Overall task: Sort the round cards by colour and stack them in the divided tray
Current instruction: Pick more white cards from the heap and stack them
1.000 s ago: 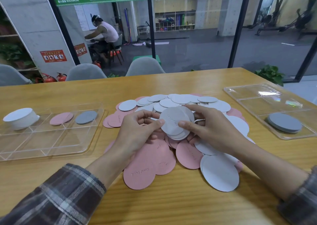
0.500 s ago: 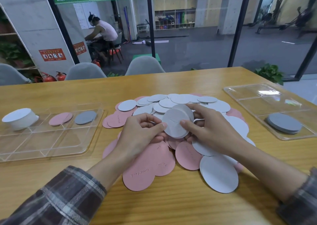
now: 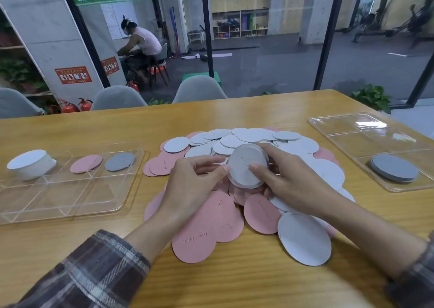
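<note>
Here the small stack of pale cards [image 3: 246,166] is held tilted between both hands, just above the loose pile [image 3: 256,138] in the middle of the table [image 3: 234,284]. The right hand [image 3: 288,185] curls round its right side, thumb on the face; the left hand [image 3: 192,185] pinches the left rim. The likely trouble is slippage: the cards look thin and smooth, so an uneven squeeze could fan them back into the pile. The pale shades also look alike, so one could end up in the wrong compartment of the divided tray [image 3: 70,199].
</note>
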A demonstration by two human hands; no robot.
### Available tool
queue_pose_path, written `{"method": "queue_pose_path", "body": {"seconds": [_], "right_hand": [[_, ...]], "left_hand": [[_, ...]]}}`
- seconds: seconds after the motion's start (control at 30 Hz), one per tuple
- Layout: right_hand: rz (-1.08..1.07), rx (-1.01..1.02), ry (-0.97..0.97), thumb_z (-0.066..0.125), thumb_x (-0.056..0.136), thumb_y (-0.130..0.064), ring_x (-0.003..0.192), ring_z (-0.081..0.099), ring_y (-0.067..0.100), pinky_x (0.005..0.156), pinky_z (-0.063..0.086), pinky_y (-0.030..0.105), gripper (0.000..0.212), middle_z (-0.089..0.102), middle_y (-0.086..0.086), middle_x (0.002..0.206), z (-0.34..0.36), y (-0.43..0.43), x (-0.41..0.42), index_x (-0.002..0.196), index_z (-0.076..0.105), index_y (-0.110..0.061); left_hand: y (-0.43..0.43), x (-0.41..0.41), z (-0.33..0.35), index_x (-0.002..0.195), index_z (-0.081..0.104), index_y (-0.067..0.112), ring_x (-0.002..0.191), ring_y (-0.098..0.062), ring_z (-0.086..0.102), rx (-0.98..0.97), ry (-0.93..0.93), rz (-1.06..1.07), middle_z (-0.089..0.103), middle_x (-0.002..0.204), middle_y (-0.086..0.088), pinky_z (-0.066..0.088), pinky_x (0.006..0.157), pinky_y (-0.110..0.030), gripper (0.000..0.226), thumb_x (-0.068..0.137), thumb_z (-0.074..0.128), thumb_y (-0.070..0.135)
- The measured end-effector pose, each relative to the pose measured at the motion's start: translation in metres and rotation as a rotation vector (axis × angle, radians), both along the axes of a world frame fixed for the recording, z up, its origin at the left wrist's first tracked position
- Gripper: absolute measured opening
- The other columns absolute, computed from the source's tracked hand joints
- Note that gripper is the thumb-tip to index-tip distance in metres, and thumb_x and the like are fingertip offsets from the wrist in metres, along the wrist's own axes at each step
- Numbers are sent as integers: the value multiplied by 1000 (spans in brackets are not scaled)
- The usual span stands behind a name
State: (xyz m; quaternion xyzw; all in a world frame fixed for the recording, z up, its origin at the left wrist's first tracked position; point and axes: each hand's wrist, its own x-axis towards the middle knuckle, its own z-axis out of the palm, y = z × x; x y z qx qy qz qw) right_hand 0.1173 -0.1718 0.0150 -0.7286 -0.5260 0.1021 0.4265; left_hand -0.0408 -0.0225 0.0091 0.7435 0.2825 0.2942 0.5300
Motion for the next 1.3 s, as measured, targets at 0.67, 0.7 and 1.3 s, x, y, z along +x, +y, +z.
{"method": "queue_pose_path", "body": {"seconds": [0.67, 0.7, 1.3], "right_hand": [[-35, -46, -87, 50, 105, -36, 83, 65, 1, 71, 51, 22, 37, 69, -14, 96, -1, 2, 5, 142, 48, -31], [-58, -43, -75, 50, 105, -37, 78, 65, 0, 64, 47, 16, 38, 68, -15, 91, -1, 2, 7, 143, 47, -30], [-163, 1, 45, 54, 104, -27, 58, 66, -1, 53, 43, 11, 32, 68, -9, 81, -1, 1, 10, 136, 54, -28]], "left_hand": [[3, -1, 0, 103, 83, 21, 90, -5, 75, 209, 9, -10, 80, 94, 11, 57, 84, -20, 11, 96, 74, 22], [8, -2, -1, 106, 82, 22, 88, 0, 72, 375, 81, 21, 79, 97, 13, 53, 83, -16, 14, 95, 75, 25], [26, -6, 9, 95, 79, 14, 58, -6, 65, 104, 32, 41, 77, 91, 0, 50, 56, -15, 11, 89, 78, 4]]}}
